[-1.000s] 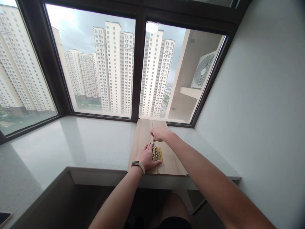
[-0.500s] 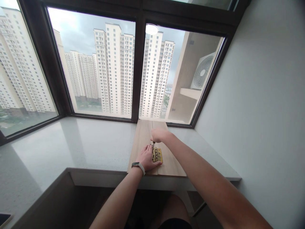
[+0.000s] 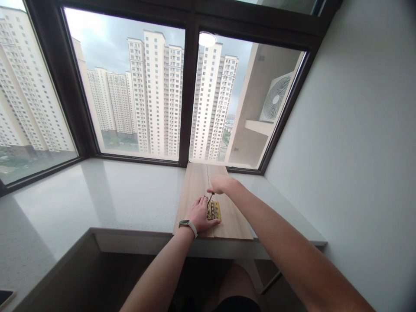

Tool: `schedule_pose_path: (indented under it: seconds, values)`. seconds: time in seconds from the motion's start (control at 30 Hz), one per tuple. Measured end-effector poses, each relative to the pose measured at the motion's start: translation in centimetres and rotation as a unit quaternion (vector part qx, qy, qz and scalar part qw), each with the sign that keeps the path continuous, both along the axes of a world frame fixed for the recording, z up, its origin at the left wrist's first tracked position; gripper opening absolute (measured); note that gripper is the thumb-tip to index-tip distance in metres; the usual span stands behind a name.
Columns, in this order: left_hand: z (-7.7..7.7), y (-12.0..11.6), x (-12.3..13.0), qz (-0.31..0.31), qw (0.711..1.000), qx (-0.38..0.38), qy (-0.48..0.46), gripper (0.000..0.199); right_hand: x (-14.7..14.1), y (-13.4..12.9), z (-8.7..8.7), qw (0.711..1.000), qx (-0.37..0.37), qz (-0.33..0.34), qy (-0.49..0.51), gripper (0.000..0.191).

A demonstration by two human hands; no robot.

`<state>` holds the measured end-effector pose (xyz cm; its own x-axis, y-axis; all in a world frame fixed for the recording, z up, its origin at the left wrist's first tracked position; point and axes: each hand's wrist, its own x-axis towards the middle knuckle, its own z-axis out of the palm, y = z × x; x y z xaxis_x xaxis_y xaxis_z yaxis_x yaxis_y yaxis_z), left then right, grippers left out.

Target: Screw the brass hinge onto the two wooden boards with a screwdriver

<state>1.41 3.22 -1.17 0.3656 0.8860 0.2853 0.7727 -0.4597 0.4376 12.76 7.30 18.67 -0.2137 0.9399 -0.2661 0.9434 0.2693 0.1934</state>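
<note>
A brass-coloured hinge (image 3: 216,211) with a row of knuckles and several holes lies over the seam between two pale wooden boards (image 3: 234,223). My left hand (image 3: 199,214) rests flat beside it, fingers stretched along its left side and the thumb reaching along its near edge. Closed fingers of my right hand (image 3: 221,183) grip what looks like a thin screwdriver (image 3: 210,199). Its shaft slants down to the left, toward the hinge's upper left part. Where the tip meets the hinge is hidden by my left fingertips.
The boards lie across a white stone windowsill (image 3: 136,195), with their near ends at its front edge. Behind stands a dark window frame (image 3: 188,108); a white wall (image 3: 351,130) rises on the right. Part of a dark object (image 3: 5,297) shows at the lower left.
My right hand has shifted slightly to the right, and the screwdriver shaft leans further over than before. My left hand and the hinge keep their places on the boards.
</note>
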Motion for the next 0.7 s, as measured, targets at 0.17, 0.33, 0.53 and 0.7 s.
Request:
schedule_pose_path:
  seconds: [0.17,0.33,0.53,0.7]
  values:
    - [0.0,-0.1,0.0,0.0,1.0,0.009,-0.003,0.123,-0.1,0.2,-0.2,1.0,-0.003,-0.006,-0.011,0.059]
    - [0.0,0.0,0.1,0.004,1.0,0.015,0.004,0.123,-0.5,0.6,-0.5,0.999,0.01,0.023,-0.022,0.052]
    - [0.1,0.0,0.3,0.006,1.0,0.003,0.007,0.124,-0.9,-0.2,0.1,0.997,0.022,0.065,-0.025,0.038]
    - [0.2,-0.1,0.2,0.002,1.0,0.003,0.002,0.124,-0.1,-0.5,0.5,0.995,0.026,0.094,-0.006,0.032]
